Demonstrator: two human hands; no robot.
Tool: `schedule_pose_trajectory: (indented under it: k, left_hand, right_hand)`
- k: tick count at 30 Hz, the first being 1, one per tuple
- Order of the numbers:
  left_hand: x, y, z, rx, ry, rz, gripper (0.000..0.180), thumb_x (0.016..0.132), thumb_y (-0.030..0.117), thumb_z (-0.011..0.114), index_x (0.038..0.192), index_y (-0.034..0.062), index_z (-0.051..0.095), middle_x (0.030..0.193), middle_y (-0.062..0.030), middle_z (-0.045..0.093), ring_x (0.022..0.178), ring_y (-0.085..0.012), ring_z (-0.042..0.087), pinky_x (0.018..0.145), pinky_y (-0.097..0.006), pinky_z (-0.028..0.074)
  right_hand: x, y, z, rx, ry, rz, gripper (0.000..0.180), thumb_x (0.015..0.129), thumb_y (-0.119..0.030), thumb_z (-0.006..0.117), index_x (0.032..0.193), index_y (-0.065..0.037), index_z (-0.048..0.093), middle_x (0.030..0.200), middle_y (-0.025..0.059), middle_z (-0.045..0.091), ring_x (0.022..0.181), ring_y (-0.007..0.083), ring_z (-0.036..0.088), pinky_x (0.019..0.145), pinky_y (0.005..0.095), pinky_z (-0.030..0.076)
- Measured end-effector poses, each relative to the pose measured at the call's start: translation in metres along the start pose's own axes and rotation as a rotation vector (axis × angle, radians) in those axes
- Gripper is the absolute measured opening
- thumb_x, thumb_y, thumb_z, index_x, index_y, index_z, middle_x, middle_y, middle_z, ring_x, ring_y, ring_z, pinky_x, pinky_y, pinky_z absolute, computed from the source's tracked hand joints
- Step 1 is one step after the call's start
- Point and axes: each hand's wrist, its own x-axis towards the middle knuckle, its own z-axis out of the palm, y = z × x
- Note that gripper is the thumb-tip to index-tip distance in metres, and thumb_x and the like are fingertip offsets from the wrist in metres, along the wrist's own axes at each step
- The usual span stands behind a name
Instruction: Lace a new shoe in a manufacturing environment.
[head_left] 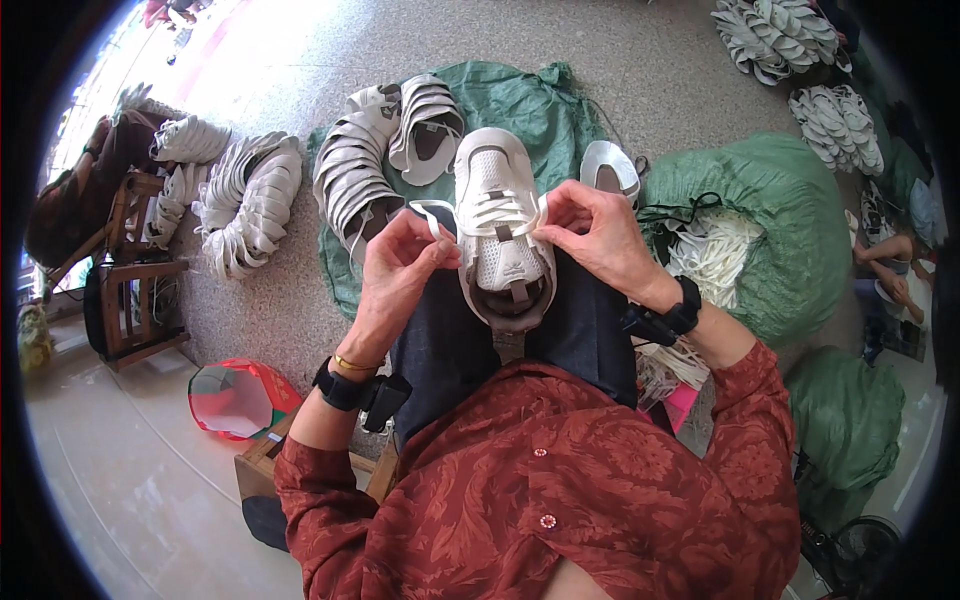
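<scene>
White shoe [505, 262], toe pointing away, resting on the dark-trousered knees [445, 345], tongue and heel opening nearest the body. Over to the containers: green sack [800, 200], mouth gaping, stuffed with thin white strands [715, 255]! Red bag [274, 386] left of the legs, open-topped, pale inside. Now the hands, apart: left hand [405, 262], thumb and forefinger pinched on the white lace [425, 205]; right hand [605, 240] nipping it beside the eyelets. Beyond, along the green sheet's [510, 95] left edge, overlapping pale uppers [350, 165].
</scene>
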Motion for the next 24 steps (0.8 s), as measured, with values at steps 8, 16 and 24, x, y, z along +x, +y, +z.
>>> schedule_pose_trajectory:
  k: [8,16,24]
  left_hand:
    - [0.002,-0.005,0.003,0.009,0.005,0.018,0.01,0.095,0.001,0.066,0.096,0.0023,0.056,0.1,-0.0077,0.066,0.091,-0.0141,0.068,0.083,-0.03,0.059]
    - [0.004,0.001,0.015,0.657,0.169,0.163,0.011,0.086,-0.004,0.067,0.085,0.0002,0.057,0.082,-0.0039,0.067,0.076,-0.0097,0.068,0.071,-0.026,0.055]
    - [0.003,0.0,0.026,0.772,0.183,0.21,0.013,0.086,-0.002,0.07,0.087,0.0003,0.057,0.081,-0.0031,0.067,0.075,-0.0078,0.066,0.069,-0.025,0.054]
  right_hand:
    - [-0.009,0.006,-0.004,-0.026,0.014,0.004,0.017,0.086,-0.011,0.078,0.091,0.001,0.066,0.078,0.006,0.072,0.07,0.0103,0.07,0.065,0.0259,0.057]
    - [-0.015,-0.005,-0.011,-0.127,0.024,0.017,0.015,0.087,-0.008,0.078,0.091,-0.001,0.065,0.078,0.0014,0.068,0.069,0.0056,0.063,0.064,0.0224,0.052]
    - [-0.014,-0.018,-0.001,-0.254,0.011,-0.294,0.022,0.081,-0.01,0.081,0.095,-0.002,0.066,0.09,0.0082,0.064,0.075,0.0199,0.066,0.068,0.0311,0.054]
